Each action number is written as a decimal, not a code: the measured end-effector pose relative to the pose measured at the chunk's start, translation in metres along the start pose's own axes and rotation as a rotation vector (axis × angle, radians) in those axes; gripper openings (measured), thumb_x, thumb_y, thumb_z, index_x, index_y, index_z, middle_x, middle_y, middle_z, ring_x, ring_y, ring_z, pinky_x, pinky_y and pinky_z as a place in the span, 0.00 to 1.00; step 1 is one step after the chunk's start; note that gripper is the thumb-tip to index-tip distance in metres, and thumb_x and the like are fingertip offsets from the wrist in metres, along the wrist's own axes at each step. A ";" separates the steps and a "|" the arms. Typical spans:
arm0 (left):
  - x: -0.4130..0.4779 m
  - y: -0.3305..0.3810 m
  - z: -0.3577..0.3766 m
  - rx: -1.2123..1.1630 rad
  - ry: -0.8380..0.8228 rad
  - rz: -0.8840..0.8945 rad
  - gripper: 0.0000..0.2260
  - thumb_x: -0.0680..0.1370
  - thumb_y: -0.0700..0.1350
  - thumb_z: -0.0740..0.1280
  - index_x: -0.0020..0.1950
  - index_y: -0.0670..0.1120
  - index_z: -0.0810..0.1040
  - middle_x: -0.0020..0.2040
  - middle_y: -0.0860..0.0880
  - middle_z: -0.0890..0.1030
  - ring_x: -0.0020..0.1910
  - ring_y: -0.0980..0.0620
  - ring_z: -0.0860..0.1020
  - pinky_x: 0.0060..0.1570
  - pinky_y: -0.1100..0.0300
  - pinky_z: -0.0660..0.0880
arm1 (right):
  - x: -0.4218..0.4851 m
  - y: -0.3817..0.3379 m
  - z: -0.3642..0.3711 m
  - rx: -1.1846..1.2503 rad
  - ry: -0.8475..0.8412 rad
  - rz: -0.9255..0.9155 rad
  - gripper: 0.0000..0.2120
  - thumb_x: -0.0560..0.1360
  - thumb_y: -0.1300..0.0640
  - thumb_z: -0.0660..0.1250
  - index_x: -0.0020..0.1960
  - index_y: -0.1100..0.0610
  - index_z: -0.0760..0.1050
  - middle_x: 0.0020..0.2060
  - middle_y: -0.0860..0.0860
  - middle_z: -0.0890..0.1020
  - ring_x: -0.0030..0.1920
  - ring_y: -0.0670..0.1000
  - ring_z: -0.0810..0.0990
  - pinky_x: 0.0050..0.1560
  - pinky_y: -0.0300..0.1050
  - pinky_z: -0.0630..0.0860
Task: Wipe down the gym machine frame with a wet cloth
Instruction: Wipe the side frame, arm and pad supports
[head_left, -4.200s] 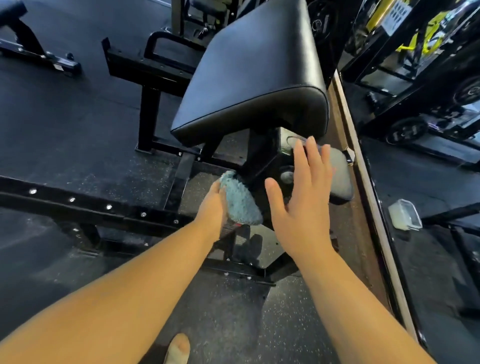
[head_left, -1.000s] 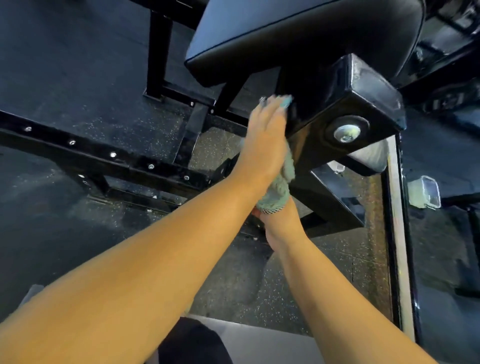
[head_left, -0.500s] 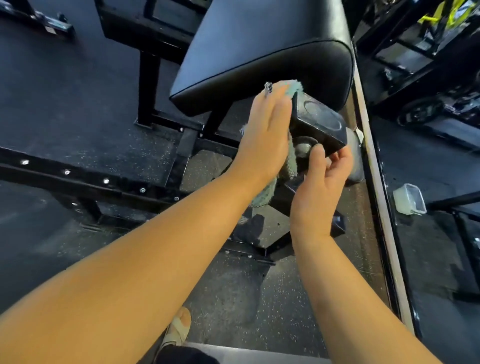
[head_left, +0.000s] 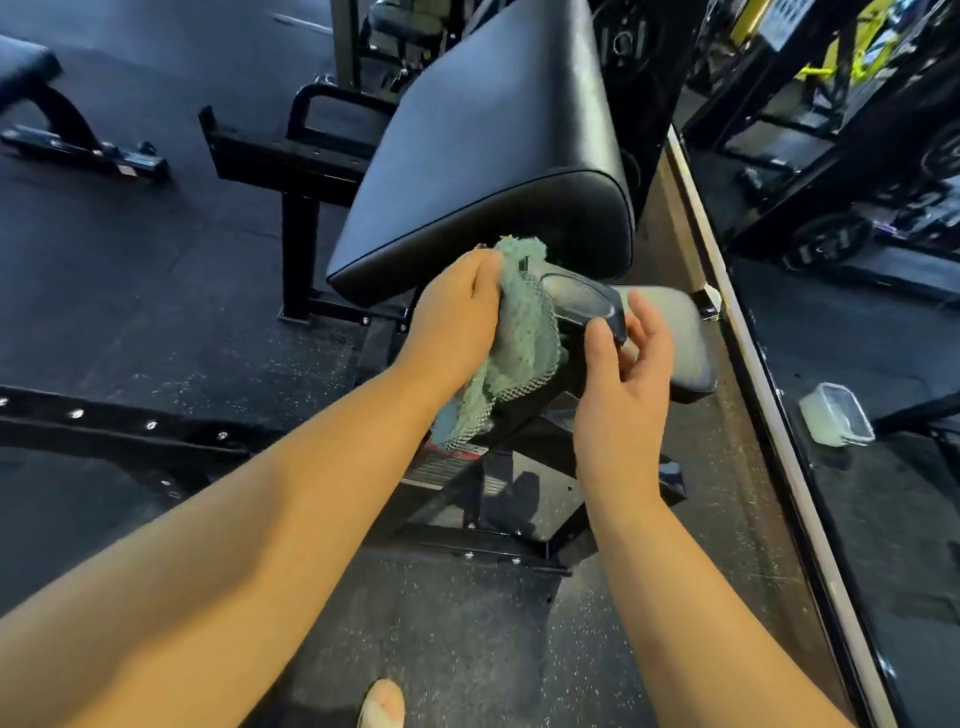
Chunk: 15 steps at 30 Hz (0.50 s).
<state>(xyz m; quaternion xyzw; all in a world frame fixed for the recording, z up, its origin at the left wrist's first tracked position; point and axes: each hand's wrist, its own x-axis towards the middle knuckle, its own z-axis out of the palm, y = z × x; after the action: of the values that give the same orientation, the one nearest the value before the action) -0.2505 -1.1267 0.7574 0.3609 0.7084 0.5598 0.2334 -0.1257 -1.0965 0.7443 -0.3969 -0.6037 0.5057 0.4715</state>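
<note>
The left hand (head_left: 457, 322) grips a teal cloth (head_left: 519, 338), fingers curled over its top edge, and presses it against the side of the machine frame (head_left: 576, 299), where a black beam juts out from under the big black pad (head_left: 493, 140). The cloth drapes down the beam's left face and its lower corner hangs loose above the base plate (head_left: 524, 499). The right hand (head_left: 623, 384) holds the beam's near end: the thumb lies on the corner of the glossy end cap and the fingers curl round behind it, so the end is clasped between them. Just past those fingers sits a smaller grey cushion (head_left: 685, 338).

Well apart to the right, beyond a pale strip (head_left: 727, 291) that runs along the floor, a clear plastic tub (head_left: 836, 421) stands with no lid on it. It holds something pale and cloudy (liquid or solid, I cannot tell), filling the lower part.

The speckled rubber floor (head_left: 467, 623) runs under everything, and a foot in a light sandal (head_left: 382, 704) shows at the bottom edge
</note>
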 end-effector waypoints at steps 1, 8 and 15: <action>-0.004 -0.002 0.002 -0.025 0.005 -0.061 0.13 0.83 0.49 0.51 0.51 0.48 0.75 0.43 0.56 0.74 0.40 0.63 0.71 0.43 0.65 0.66 | 0.000 0.000 -0.001 -0.021 -0.010 -0.010 0.17 0.79 0.54 0.62 0.66 0.45 0.66 0.64 0.49 0.72 0.64 0.44 0.72 0.62 0.35 0.71; -0.033 0.013 0.022 -0.147 -0.021 0.135 0.18 0.83 0.47 0.52 0.73 0.47 0.62 0.59 0.65 0.64 0.51 0.83 0.63 0.48 0.86 0.59 | 0.004 0.008 0.000 -0.090 -0.018 -0.080 0.16 0.79 0.51 0.61 0.63 0.37 0.63 0.66 0.52 0.70 0.64 0.48 0.72 0.63 0.45 0.72; -0.031 -0.015 0.036 -0.124 0.164 0.316 0.12 0.82 0.44 0.54 0.65 0.46 0.66 0.59 0.51 0.69 0.56 0.70 0.69 0.54 0.77 0.65 | -0.034 0.020 0.022 0.096 0.014 0.000 0.29 0.78 0.51 0.56 0.77 0.47 0.50 0.76 0.46 0.58 0.75 0.43 0.57 0.75 0.50 0.57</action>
<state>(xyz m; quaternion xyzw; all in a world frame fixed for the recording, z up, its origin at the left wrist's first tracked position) -0.2085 -1.1302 0.7310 0.4057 0.6239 0.6595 0.1059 -0.1390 -1.1303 0.7176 -0.3776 -0.5754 0.5311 0.4942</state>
